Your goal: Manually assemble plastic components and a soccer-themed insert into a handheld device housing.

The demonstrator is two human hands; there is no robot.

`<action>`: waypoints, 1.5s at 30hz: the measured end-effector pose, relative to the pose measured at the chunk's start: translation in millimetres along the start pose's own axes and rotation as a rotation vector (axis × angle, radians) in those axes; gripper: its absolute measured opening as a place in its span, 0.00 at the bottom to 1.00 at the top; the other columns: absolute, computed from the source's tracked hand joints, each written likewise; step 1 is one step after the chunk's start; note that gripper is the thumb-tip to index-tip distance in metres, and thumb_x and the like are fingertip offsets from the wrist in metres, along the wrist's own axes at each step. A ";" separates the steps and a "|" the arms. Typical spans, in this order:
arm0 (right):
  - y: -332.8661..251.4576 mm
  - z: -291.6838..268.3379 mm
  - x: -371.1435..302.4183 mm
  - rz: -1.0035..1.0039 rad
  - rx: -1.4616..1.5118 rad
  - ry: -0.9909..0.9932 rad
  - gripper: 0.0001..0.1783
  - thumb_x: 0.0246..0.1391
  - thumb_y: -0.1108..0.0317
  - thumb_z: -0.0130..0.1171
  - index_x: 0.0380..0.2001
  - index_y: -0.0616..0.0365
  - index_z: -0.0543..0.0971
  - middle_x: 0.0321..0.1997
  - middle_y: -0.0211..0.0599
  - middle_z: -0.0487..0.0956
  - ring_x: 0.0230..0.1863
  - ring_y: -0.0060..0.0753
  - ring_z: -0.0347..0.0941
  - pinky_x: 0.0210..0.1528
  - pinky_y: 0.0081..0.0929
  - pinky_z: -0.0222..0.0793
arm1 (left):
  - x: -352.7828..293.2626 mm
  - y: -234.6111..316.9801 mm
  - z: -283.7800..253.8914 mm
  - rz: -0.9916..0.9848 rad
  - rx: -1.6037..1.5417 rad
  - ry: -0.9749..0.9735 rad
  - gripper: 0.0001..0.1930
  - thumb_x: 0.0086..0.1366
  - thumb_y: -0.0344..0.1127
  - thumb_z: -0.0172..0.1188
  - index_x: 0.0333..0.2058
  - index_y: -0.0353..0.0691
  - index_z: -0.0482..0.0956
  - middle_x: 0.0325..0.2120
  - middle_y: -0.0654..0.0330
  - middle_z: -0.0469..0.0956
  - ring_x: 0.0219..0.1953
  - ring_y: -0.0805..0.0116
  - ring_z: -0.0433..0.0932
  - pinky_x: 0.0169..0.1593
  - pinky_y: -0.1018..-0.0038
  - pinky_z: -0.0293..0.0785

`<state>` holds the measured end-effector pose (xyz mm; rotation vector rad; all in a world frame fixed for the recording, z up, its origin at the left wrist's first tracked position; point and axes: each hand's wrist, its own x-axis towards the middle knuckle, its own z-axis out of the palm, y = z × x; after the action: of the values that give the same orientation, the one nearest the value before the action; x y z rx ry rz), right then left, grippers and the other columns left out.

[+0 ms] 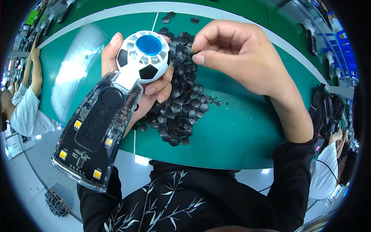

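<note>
My left hand (156, 87) is wrapped round a handheld device, its fingers behind the ball-shaped head. That head (133, 65) is a white and black football pattern with a blue round disc (148, 45) on top. Below it, the device's clear flat body (96, 131) shows a circuit board, black buttons and yellow-lit squares. To the right of the ball, my right hand (239, 54) is closed in a pinch, thumb against index finger. A dark bit shows at its fingertips, too small to name. Under both hands lies a heap of black pentagon pieces (177, 112).
Several small black sprue-like scraps (214, 101) lie right of the heap on the green table (239, 131). A clear plastic sheet or bag (77, 73) is at the left. Dark straps or a bag (324, 112) sit at the right edge. Other people work on both sides.
</note>
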<state>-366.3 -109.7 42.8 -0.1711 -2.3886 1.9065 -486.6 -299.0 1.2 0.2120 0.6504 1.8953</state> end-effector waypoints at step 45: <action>107.8 -177.3 30.6 -0.101 -0.851 0.919 0.35 0.49 0.47 0.64 0.53 0.62 0.75 0.55 0.51 0.76 0.57 0.52 0.71 0.58 0.37 0.66 | -33.3 -30.8 34.3 0.496 0.916 -0.074 0.09 0.68 0.32 0.51 0.31 0.34 0.74 0.19 0.59 0.75 0.16 0.75 0.65 0.22 0.81 0.61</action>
<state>-369.1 89.4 -23.1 -0.7477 -2.2112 0.4280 -433.3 -308.6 18.5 1.1014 1.4856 1.8924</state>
